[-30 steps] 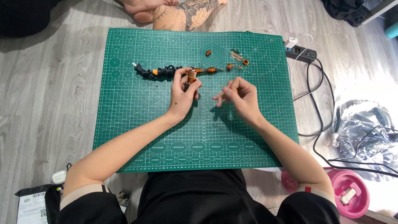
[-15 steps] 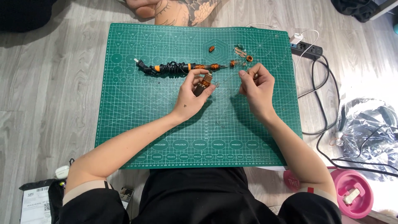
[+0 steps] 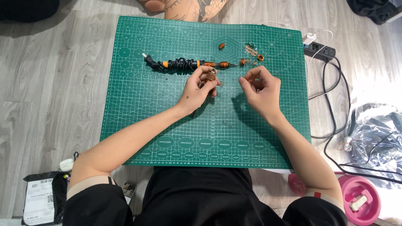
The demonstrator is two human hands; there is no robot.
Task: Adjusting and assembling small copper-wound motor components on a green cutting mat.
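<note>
The left hand pinches a small brass spool between thumb and fingertips above the middle of the green cutting mat. The right hand hovers just beside it, fingertips drawn together; whether they grip anything cannot be told. A corded tool lies near the mat's far edge, with copper coils toward the far right corner.

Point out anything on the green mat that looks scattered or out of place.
Small copper wire coils and loose bits lie scattered near the cutting mat top right corner, apart from the cord-wrapped tool. Nothing looks spilled or damaged.
</note>
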